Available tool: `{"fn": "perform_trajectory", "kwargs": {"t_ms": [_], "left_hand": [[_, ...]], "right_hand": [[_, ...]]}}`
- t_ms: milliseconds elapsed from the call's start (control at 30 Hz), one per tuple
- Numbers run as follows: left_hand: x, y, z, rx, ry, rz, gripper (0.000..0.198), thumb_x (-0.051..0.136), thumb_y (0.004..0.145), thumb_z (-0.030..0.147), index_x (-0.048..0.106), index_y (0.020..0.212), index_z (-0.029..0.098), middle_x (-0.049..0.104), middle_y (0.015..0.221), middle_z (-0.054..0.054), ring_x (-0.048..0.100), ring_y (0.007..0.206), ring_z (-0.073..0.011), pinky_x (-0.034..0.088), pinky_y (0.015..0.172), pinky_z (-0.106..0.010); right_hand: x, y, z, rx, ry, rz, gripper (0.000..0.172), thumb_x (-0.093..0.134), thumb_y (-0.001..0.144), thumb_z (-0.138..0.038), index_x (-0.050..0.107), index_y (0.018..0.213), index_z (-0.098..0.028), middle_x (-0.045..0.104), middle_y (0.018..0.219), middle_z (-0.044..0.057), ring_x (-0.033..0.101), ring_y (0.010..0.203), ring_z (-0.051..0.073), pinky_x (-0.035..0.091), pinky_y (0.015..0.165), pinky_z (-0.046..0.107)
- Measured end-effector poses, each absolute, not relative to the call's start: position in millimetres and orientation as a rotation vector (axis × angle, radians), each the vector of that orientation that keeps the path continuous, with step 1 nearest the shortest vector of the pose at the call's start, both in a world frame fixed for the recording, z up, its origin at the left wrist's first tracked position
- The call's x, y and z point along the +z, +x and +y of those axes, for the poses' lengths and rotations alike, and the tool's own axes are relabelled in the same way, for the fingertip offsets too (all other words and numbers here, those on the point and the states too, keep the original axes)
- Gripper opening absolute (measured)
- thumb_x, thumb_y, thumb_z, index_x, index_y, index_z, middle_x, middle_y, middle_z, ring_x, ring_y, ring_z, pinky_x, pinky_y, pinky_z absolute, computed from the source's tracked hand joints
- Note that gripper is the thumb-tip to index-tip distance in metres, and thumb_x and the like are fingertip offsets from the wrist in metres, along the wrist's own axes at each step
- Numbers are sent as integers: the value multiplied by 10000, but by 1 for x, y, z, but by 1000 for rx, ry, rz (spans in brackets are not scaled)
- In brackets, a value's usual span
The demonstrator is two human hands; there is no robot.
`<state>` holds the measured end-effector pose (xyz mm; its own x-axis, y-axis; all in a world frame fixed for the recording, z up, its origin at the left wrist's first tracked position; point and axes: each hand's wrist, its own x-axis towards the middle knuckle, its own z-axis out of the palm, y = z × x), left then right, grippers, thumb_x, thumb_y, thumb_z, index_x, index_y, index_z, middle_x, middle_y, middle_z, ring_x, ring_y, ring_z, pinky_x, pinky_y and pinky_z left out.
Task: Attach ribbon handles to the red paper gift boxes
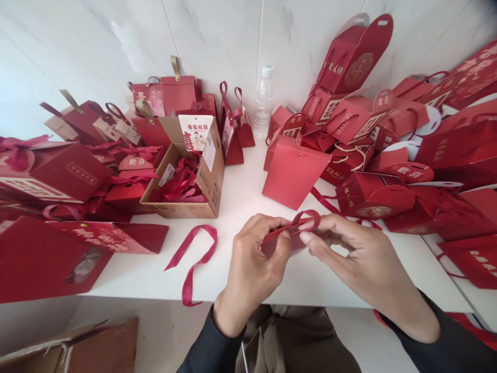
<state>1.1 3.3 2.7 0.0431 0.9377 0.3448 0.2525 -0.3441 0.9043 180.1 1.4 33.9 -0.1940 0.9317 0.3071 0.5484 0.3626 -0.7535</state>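
Observation:
Near the table's front edge, my left hand (pixel 258 259) grips the top edge of a small red gift box (pixel 274 242) between thumb and fingers. My right hand (pixel 349 248) pinches a red ribbon (pixel 310 213), which curls in a loop at the top of that box. The box's lower part is largely hidden behind my hands. Just beyond stands a plain red gift box (pixel 297 171) with a small hole near its top. A loose red ribbon (pixel 200 254) lies curled left of my left hand, its end hanging over the table edge.
A cardboard box (pixel 212 189) full of red ribbons stands left of centre. Red gift boxes (pixel 89 171) crowd the left, and more piled boxes (pixel 392 194) fill the right. A plastic bottle (pixel 264 103) stands against the wall. Below left is a larger carton (pixel 104 344).

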Motion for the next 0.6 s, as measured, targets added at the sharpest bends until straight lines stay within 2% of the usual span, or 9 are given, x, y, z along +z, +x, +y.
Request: {"fn": "perform_trajectory", "kwargs": {"t_ms": [167, 500, 600], "left_hand": [[3, 0, 5, 1339, 1671, 1208, 129, 617, 937, 143, 722, 987, 199, 732, 937, -9, 683, 891, -133, 536, 808, -256], [3, 0, 4, 1328, 1657, 1206, 130, 632, 948, 169, 733, 1018, 211, 748, 965, -5, 702, 912, -133, 545, 823, -256], [3, 1, 4, 1333, 1656, 1201, 129, 629, 951, 170, 732, 1018, 212, 750, 975, -6, 705, 919, -135, 545, 828, -258]], "right_hand": [[29, 178, 2, 453, -1252, -1901, 54, 672, 980, -217, 668, 984, -270, 730, 827, -84, 679, 680, 68, 526, 669, 143], [30, 182, 4, 404, -1128, -2064, 74, 619, 1000, -163, 637, 978, -230, 685, 834, -31, 601, 649, 98, 496, 635, 218], [31, 183, 5, 362, -1091, -2117, 76, 607, 1004, -154, 619, 975, -223, 632, 794, -34, 562, 620, 99, 479, 609, 223]]}}
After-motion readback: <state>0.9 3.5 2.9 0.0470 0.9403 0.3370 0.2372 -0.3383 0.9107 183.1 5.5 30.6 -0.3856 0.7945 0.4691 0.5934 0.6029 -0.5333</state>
